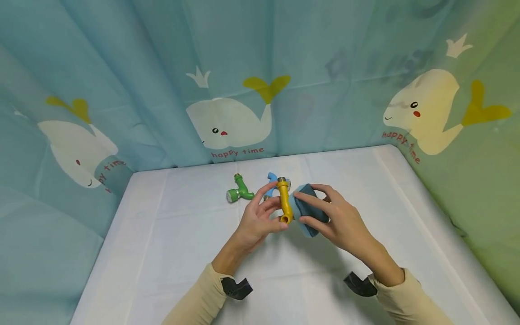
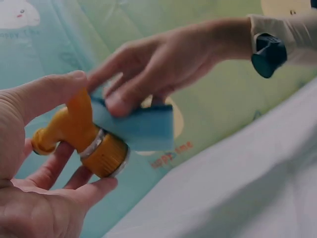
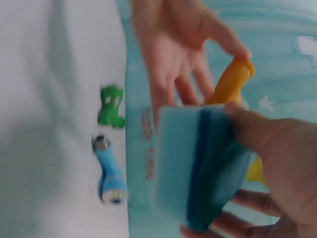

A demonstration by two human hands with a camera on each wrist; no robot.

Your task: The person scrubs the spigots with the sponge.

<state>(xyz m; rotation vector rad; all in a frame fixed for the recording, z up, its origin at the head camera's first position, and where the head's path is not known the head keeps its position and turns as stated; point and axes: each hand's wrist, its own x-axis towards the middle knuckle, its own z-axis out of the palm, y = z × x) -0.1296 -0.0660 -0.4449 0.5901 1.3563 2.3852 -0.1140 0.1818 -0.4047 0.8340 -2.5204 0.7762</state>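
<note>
On curtain | "happy time" | left fingers: yellow tap | right fingers: sponge

- Yellow, curved, plastic-looking tap: smooth, glossy, with a silver metallic collar.
- Two-tone blue, block-shaped sponge: dark layer rough, matt; pale layer smoother.
- Green, bent, plastic-looking tap: smooth, glossy.
- White, cloth-covered table: matt.
- Blue-green printed curtain: smooth cloth.

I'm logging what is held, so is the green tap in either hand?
No, the green tap lies on the table; the left hand holds the yellow tap and the right hand the sponge.
</note>
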